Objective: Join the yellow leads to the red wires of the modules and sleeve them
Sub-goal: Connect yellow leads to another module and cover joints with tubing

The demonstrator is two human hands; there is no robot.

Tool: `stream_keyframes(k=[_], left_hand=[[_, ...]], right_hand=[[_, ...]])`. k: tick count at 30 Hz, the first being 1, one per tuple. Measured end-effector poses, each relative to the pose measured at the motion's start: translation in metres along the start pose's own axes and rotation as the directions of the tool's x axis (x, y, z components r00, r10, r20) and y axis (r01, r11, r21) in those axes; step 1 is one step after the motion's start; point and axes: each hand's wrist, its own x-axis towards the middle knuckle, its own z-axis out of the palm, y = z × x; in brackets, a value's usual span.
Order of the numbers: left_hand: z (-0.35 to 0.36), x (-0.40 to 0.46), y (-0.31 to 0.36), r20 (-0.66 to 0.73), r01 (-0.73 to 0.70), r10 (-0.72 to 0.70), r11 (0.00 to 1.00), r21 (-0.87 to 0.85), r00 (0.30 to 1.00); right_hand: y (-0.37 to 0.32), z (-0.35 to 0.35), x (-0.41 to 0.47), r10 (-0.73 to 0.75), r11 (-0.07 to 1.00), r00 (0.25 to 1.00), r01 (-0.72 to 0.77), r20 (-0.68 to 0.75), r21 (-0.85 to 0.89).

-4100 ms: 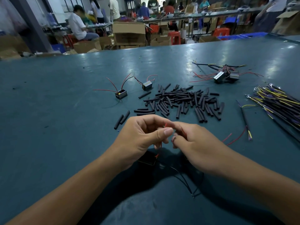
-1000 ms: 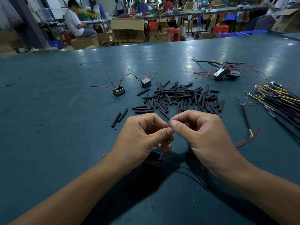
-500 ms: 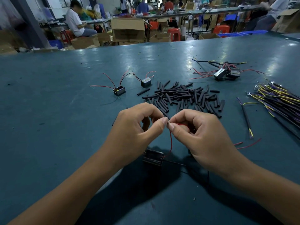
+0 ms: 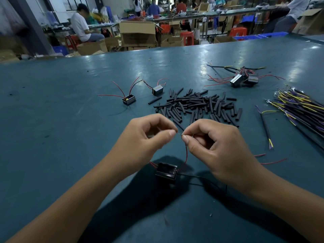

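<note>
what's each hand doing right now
Left hand: fingers curled, pinching something too small to make out.
Right hand: pinching the tip of the red wire that runs down to the black module.

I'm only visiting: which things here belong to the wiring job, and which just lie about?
In the job: left hand, right hand, red wire, module, sleeves, yellow leads.

Lying about: cardboard boxes, red stools.
</note>
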Motion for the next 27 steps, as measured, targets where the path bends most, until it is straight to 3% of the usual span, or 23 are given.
stream_keyframes(k=[3,11,19,24,27], left_hand=[[-0.0092,0.0003,-0.0054,0.096,-0.275,0.261,0.937,0.213,0.961],[-0.0076,0.0029,-0.0034,0.064,-0.468,0.479,0.807,0.359,0.875],[-0.0088,0.0011,0.0010,0.080,-0.519,0.532,0.765,0.382,0.843],[-0.0036,0.0014,-0.0029,-0.021,-0.525,0.583,0.746,0.409,0.812],[0.0000,-0.0005,-0.0041,-0.032,-0.508,0.549,0.794,0.334,0.835]], right_hand=[[0.0007,0.0003,-0.0002,0.022,0.999,1.000,-0.023,0.019,0.037],[0.0005,0.0010,-0.0007,-0.022,0.997,0.999,0.019,0.036,0.081],[-0.0002,0.0006,-0.0016,-0.048,0.994,0.997,0.043,0.053,0.098],[0.0025,0.0019,-0.0015,0.025,0.988,0.999,-0.028,0.021,0.150],[0.0031,0.0027,-0.0027,0.094,0.962,0.995,-0.099,0.032,0.254]])
